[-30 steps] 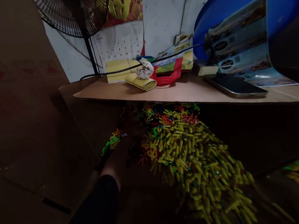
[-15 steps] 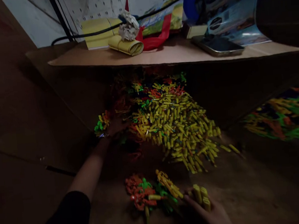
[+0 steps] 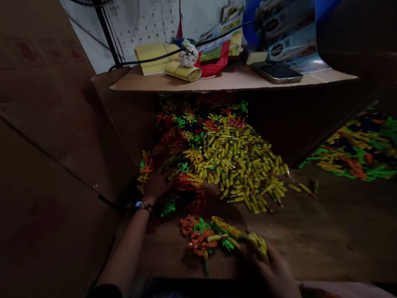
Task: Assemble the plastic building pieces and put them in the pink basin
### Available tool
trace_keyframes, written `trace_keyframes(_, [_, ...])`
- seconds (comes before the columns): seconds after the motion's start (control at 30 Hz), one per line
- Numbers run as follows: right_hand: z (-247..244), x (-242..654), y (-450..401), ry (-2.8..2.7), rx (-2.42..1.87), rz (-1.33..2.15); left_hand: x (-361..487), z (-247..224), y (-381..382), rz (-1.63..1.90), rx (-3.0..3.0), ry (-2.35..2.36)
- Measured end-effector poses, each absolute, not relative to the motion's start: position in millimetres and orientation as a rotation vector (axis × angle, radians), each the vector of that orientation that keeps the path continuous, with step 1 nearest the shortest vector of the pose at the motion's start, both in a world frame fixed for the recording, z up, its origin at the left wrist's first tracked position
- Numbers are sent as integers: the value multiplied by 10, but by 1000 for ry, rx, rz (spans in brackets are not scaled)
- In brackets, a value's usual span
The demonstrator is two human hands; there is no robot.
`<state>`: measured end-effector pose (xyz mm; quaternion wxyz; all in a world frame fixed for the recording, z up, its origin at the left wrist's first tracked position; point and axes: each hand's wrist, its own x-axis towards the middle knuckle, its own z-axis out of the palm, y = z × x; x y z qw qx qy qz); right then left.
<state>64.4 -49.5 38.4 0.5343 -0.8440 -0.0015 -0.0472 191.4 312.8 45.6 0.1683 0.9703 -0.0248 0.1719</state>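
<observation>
The left hand reaches among coloured pieces, its grip unclear; the right hand grips yellow pieces. The step seems picking; next calls for a clean pinch.

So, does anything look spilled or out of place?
A few yellow cylinders lie apart, right of their pile, as if spilled, and a crumpled whitish wad among things on the cardboard shelf looks like litter.

phone on cardboard ledge

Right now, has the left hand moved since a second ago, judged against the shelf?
Yes: the left hand has drawn back, farther from the cardboard shelf.
</observation>
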Motion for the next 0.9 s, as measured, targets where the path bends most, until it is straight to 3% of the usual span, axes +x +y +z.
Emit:
trace_keyframes(0.2, [611,498,-219,65,-1816,-2,1667,581,3058,505,2730,-93])
trace_keyframes(0.37, [801,483,-116,145,-1737,130,1333,774,2807,726,2200,137])
trace_keyframes(0.57, [1035,467,125,177,-1587,185,736,983,2224,233,1436,383])
trace_keyframes(0.7, [1091,463,326,116,-1604,189,507,1086,1922,20,1440,380])
trace_keyframes(0.9, [1049,455,319,-169,-1847,-95,424,1123,1856,-58,1624,251])
